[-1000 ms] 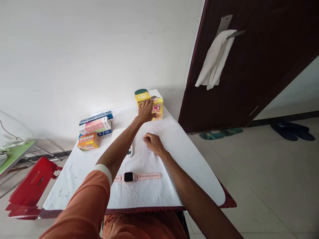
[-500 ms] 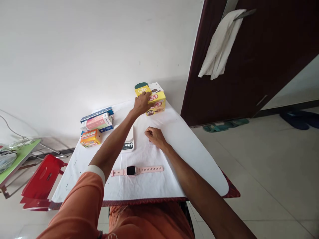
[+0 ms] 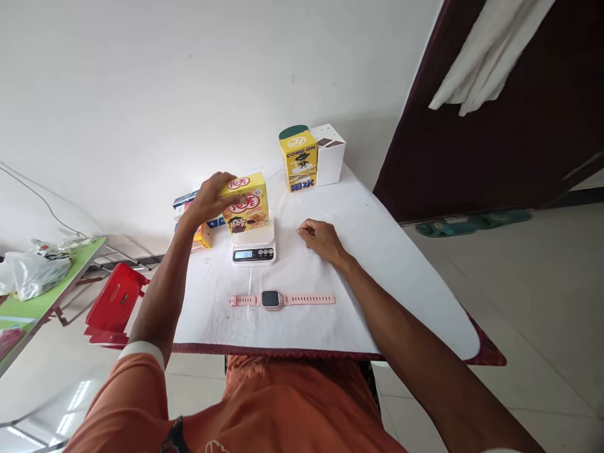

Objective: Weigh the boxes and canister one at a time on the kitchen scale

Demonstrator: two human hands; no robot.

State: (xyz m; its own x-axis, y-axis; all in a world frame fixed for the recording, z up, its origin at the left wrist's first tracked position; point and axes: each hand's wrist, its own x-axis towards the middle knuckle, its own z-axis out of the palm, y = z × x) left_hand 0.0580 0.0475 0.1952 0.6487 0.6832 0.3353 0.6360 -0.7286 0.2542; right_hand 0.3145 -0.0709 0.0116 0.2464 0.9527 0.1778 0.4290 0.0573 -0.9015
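Observation:
My left hand point(image 3: 213, 200) grips a yellow snack box point(image 3: 249, 204) with red lettering and a cartoon figure, fingers over its top left side. The box stands on the platform of a white kitchen scale point(image 3: 255, 239). The scale's display point(image 3: 244, 255) is lit with digits, too small to read surely. My right hand point(image 3: 321, 239) rests on the white cloth to the right of the scale, its fingers curled closed with nothing visible in them. In front of the scale a pink-strapped smartwatch point(image 3: 270, 299) lies flat, its screen dark.
Against the wall stand a yellow carton with a green top point(image 3: 302, 160) and a white box point(image 3: 331, 160). Partly behind my left hand are an orange box point(image 3: 202, 238) and blue boxes point(image 3: 185, 199). A red chair point(image 3: 116, 299) and a green table point(image 3: 70, 267) are at left.
My left hand has brought the yellow snack box from the back right of the table leftward onto the scale, whose display now shows digits. The view has shifted; my right hand stays resting.

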